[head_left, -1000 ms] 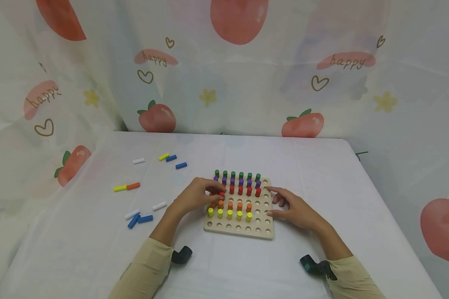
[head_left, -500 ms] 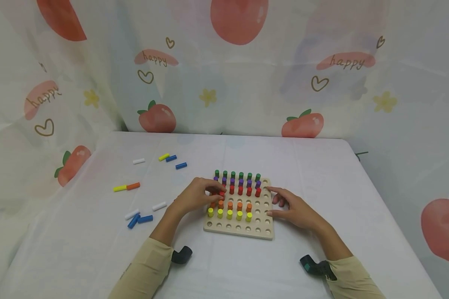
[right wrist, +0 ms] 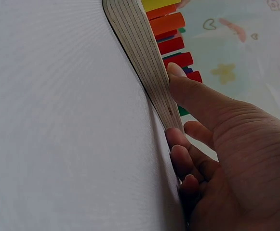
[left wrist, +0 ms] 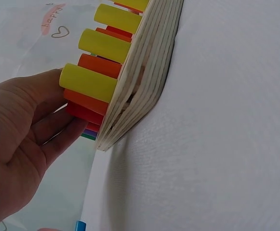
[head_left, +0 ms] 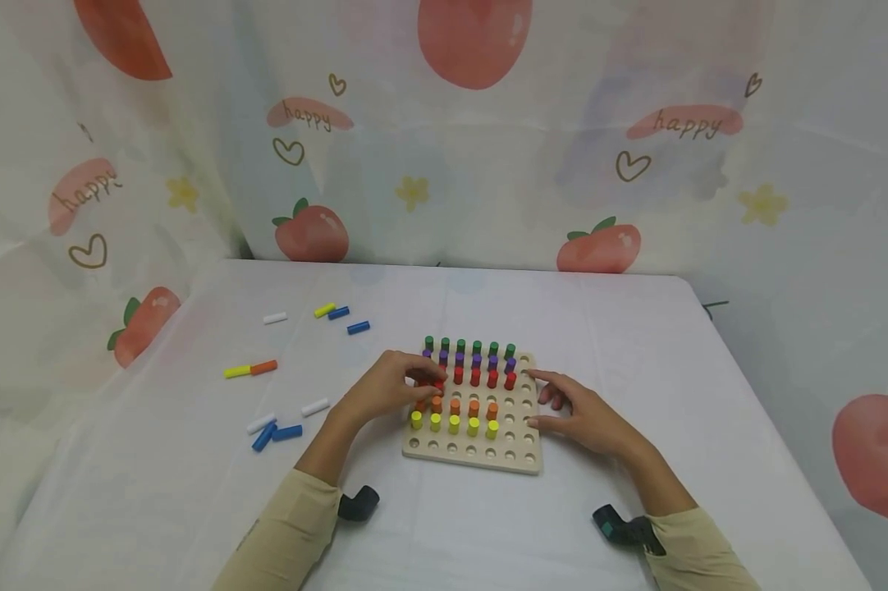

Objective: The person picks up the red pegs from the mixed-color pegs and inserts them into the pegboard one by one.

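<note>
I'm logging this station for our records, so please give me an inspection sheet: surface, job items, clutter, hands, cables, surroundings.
Surface: white-covered table, faintly creased.
Job's things: pegboard flat on the table, with green pegs, purple pegs, red pegs, orange pegs and yellow pegs standing in it; white pegs, blue pegs, two loose yellow pegs and one loose orange peg lie to its left.
Clutter: nothing seen beyond those loose pegs.
Hands: left hand pinches a red peg at the board, whether fully seated unclear; right hand touches the board's right edge.
Cables: nothing seen.
Surroundings: fabric backdrop printed with fruit, hearts and "happy".
</note>
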`<state>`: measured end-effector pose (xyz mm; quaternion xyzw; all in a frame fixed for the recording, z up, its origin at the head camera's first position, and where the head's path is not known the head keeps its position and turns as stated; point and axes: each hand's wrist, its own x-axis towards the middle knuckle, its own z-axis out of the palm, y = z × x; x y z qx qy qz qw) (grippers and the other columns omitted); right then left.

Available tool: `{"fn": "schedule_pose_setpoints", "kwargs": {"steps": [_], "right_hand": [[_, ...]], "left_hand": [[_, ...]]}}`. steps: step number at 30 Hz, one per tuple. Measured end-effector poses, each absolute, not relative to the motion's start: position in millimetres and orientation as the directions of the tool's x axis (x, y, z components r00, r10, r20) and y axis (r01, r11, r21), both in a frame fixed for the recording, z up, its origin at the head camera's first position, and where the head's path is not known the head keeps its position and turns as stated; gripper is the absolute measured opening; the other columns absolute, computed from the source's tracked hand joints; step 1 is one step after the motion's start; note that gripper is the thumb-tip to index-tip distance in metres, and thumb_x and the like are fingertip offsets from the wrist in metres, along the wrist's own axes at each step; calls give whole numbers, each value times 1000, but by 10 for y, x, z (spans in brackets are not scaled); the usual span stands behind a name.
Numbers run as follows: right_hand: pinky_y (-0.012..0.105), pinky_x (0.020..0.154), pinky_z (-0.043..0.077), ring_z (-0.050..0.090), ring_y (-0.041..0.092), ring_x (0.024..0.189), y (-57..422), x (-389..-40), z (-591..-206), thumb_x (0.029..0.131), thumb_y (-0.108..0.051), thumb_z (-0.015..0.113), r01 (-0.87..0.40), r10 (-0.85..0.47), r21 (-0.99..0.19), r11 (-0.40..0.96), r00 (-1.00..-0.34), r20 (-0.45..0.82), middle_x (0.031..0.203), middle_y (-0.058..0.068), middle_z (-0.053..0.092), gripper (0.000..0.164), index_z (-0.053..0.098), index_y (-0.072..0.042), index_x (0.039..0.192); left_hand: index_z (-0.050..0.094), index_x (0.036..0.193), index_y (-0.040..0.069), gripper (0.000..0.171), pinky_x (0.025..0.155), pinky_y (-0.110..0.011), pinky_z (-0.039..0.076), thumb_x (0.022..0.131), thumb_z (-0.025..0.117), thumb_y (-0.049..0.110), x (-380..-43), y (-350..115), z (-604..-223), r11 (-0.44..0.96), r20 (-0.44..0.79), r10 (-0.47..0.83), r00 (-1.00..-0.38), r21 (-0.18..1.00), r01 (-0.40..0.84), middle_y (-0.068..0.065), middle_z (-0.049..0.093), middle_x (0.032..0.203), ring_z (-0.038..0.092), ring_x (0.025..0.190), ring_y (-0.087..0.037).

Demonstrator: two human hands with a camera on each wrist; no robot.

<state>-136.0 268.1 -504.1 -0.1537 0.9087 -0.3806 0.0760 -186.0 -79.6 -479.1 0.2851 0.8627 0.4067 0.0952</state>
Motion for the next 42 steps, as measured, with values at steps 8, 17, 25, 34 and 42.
{"fn": "schedule_pose_setpoints", "kwargs": {"steps": [8, 17, 25, 34, 42], "right_hand": [[30, 73, 41, 49, 21, 95, 2670, -1351, -5019, 89, -36, 83, -232, -348, -729, 644, -938, -9, 106, 1, 55, 75, 49, -11, 152], [31, 73, 41, 49, 21, 95, 2677, -1356, -5018, 88, -35, 84, -232, -347, -725, 649, -938, -10, 105, 1, 54, 75, 50, -12, 151], [32, 73, 40, 49, 22, 95, 2682, -1366, -5017, 88, -36, 84, -217, -338, -723, 656, -941, -23, 106, 2, 54, 76, 49, -12, 152], [32, 75, 41, 49, 22, 97, 2698, -1380, -5042, 87, -38, 84, -200, -323, -715, 670, -946, -38, 108, 2, 55, 78, 49, -15, 152], [32, 74, 42, 49, 23, 97, 2686, -1399, -5073, 87, -39, 84, -208, -333, -715, 667, -942, -37, 107, 2, 54, 78, 49, -14, 152]], "left_hand": [[77, 117, 14, 22, 88, -30, 55, 94, 79, 13, -1838, -848, -4773, 517, 80, 574, -815, 737, 436, 10, 72, 104, 65, 97, -10], [77, 117, 15, 24, 93, -38, 55, 93, 80, 18, -1810, -1054, -4741, 537, 128, 538, -833, 710, 456, 9, 73, 110, 66, 102, -12], [77, 119, 14, 26, 90, -39, 57, 93, 80, 17, -1781, -1367, -4734, 592, 85, 484, -871, 701, 398, 4, 74, 112, 67, 104, -17], [78, 116, 13, 22, 88, -38, 57, 93, 79, 13, -1759, -1643, -4760, 625, 34, 478, -878, 689, 367, 4, 74, 108, 66, 103, -20], [79, 112, 16, 23, 93, -43, 56, 91, 80, 6, -1719, -1853, -4833, 657, 2, 444, -896, 680, 327, 10, 72, 103, 66, 109, -23]]}}
